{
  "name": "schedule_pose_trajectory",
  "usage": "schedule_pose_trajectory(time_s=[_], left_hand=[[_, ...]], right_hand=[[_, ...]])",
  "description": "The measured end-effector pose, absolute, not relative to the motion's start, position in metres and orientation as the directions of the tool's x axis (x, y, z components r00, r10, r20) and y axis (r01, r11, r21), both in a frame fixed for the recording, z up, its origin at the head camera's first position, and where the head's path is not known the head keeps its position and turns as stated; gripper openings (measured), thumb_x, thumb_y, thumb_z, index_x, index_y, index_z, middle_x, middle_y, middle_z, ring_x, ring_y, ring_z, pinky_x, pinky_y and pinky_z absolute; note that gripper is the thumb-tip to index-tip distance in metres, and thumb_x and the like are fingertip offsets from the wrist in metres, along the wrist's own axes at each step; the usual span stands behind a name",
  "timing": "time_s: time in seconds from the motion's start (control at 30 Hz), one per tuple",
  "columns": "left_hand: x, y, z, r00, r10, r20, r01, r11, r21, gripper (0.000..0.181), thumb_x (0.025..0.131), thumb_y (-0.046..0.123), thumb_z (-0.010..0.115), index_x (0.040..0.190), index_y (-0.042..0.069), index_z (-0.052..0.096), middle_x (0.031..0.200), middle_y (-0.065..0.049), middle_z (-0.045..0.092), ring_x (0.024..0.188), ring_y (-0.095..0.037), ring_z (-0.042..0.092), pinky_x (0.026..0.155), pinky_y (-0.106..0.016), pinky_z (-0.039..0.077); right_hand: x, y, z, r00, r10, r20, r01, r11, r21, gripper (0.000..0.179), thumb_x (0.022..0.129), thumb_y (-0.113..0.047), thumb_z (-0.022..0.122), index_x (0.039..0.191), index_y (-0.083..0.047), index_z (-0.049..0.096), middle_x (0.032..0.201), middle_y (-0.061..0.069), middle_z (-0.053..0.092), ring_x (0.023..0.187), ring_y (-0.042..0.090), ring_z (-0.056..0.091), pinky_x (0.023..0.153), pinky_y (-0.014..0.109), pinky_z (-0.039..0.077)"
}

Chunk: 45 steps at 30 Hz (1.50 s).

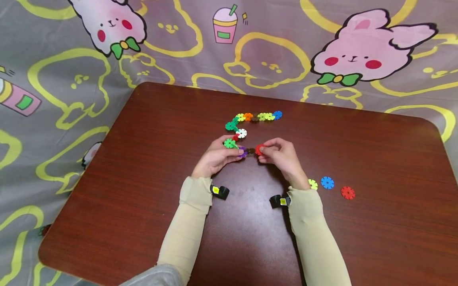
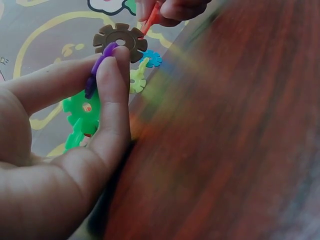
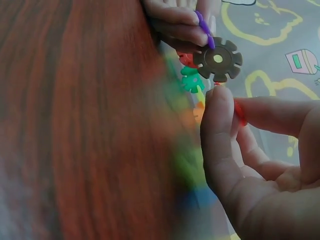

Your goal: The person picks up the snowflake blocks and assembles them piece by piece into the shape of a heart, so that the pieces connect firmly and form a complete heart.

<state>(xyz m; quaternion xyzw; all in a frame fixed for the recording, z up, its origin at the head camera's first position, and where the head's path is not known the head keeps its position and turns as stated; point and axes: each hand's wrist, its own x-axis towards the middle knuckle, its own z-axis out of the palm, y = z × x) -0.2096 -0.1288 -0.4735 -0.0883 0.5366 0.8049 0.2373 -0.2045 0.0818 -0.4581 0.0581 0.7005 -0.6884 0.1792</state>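
My left hand (image 1: 214, 157) pinches a purple notched plastic disc (image 2: 103, 61) between thumb and index finger. Slotted into that purple disc at an angle is a brown disc (image 3: 229, 58). Thumb and fingers of my right hand (image 1: 284, 155) pinch a red disc (image 1: 259, 149), its edge right at the brown disc's rim. From the left hand a linked chain of discs bends away across the table. It runs through a light green disc (image 1: 229, 143), a white disc (image 1: 244, 134), a darker green disc (image 1: 230, 126) and an orange disc (image 1: 248, 117) to a blue disc (image 1: 277, 115).
Loose on the brown wooden table (image 1: 379, 159), right of my right wrist, lie a yellow disc (image 1: 313, 184), another blue disc (image 1: 327, 182) and another red disc (image 1: 348, 192). A patterned grey cloth (image 1: 214, 59) hangs behind the table and along its left side.
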Motion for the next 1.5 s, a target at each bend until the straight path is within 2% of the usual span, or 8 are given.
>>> schedule_pose_trajectory(time_s=[0.37, 0.63, 0.9, 1.13, 1.5], left_hand=[[-0.2099, -0.1287, -0.471, -0.87, 0.282, -0.404, -0.48, -0.298, 0.825, 0.06, 0.088, -0.013, 0.056, 0.142, 0.0, 0.034, 0.085, -0.006, 0.069, 0.076, -0.015, 0.07, 0.075, -0.028, 0.06], [-0.2091, -0.1291, -0.4716, -0.864, 0.284, -0.416, -0.492, -0.3, 0.817, 0.062, 0.089, -0.013, 0.055, 0.144, 0.001, 0.032, 0.085, -0.006, 0.068, 0.076, -0.015, 0.071, 0.074, -0.027, 0.059], [-0.2098, -0.129, -0.4713, -0.866, 0.283, -0.413, -0.488, -0.297, 0.821, 0.062, 0.089, -0.014, 0.055, 0.144, 0.001, 0.032, 0.084, -0.006, 0.068, 0.075, -0.016, 0.071, 0.074, -0.028, 0.06], [-0.2109, -0.129, -0.472, -0.865, 0.279, -0.417, -0.49, -0.291, 0.822, 0.063, 0.089, -0.013, 0.056, 0.145, 0.003, 0.032, 0.086, -0.007, 0.067, 0.077, -0.016, 0.07, 0.076, -0.029, 0.06], [-0.2123, -0.1279, -0.4739, -0.867, 0.253, -0.429, -0.494, -0.316, 0.81, 0.059, 0.088, -0.013, 0.057, 0.141, 0.002, 0.036, 0.087, -0.008, 0.067, 0.075, -0.016, 0.069, 0.073, -0.03, 0.06]], right_hand=[[-0.2069, 0.0821, -0.4559, -0.911, -0.158, -0.381, 0.382, 0.021, -0.924, 0.021, 0.092, -0.001, 0.06, 0.109, 0.007, 0.051, 0.08, 0.003, 0.068, 0.063, 0.012, 0.069, 0.068, 0.029, 0.06], [-0.2055, 0.0814, -0.4559, -0.886, -0.188, -0.423, 0.421, 0.053, -0.905, 0.024, 0.093, -0.002, 0.06, 0.112, 0.008, 0.051, 0.084, 0.007, 0.068, 0.065, 0.013, 0.07, 0.071, 0.032, 0.06], [-0.208, 0.0835, -0.4553, -0.909, -0.14, -0.393, 0.398, -0.007, -0.918, 0.023, 0.092, -0.002, 0.06, 0.11, 0.008, 0.05, 0.078, 0.002, 0.069, 0.061, 0.012, 0.069, 0.066, 0.028, 0.06], [-0.2076, 0.082, -0.4529, -0.887, -0.181, -0.424, 0.426, 0.028, -0.904, 0.024, 0.092, -0.003, 0.061, 0.111, 0.008, 0.05, 0.08, 0.004, 0.068, 0.062, 0.013, 0.069, 0.067, 0.029, 0.06], [-0.2066, 0.078, -0.4516, -0.893, -0.191, -0.407, 0.401, 0.067, -0.913, 0.027, 0.091, -0.001, 0.063, 0.112, 0.01, 0.051, 0.086, 0.007, 0.068, 0.064, 0.015, 0.07, 0.069, 0.031, 0.06]])
